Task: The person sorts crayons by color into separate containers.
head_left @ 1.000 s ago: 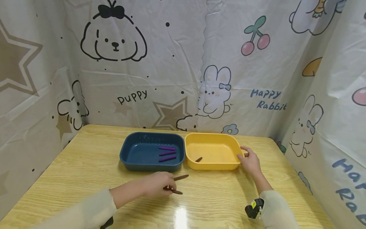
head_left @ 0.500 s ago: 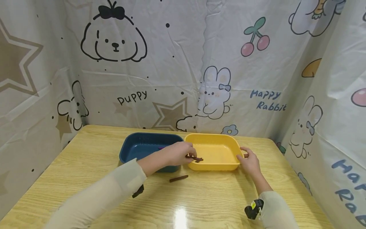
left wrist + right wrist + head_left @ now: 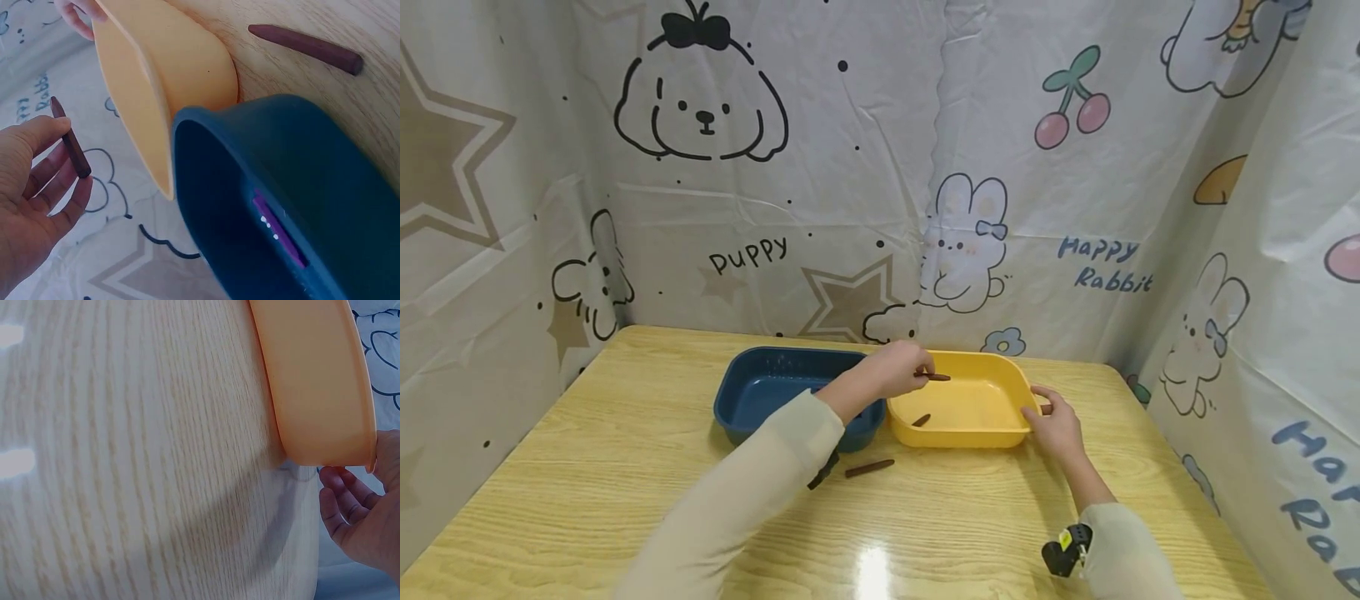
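My left hand (image 3: 897, 370) pinches a brown crayon (image 3: 72, 140) between thumb and fingertips, above the left part of the yellow tray (image 3: 958, 437). Another brown crayon (image 3: 922, 420) lies inside that tray by its front wall. My right hand (image 3: 1056, 423) holds the tray's right end, with the thumb at the rim and the fingers against the outside. Left of it stands a dark blue tray (image 3: 748, 429), partly covered by my left arm. A purple crayon (image 3: 281, 231) shows inside the blue tray in the left wrist view.
One more brown crayon (image 3: 869, 468) lies on the wooden table (image 3: 625, 492) in front of the trays. Behind the table hangs a printed curtain (image 3: 820, 200), which also runs along both sides. The two trays stand side by side near the back edge.
My left hand has carried the brown crayon from the table up and away to over the yellow tray, its arm now crossing the blue one. My right hand stays on the tray's end.
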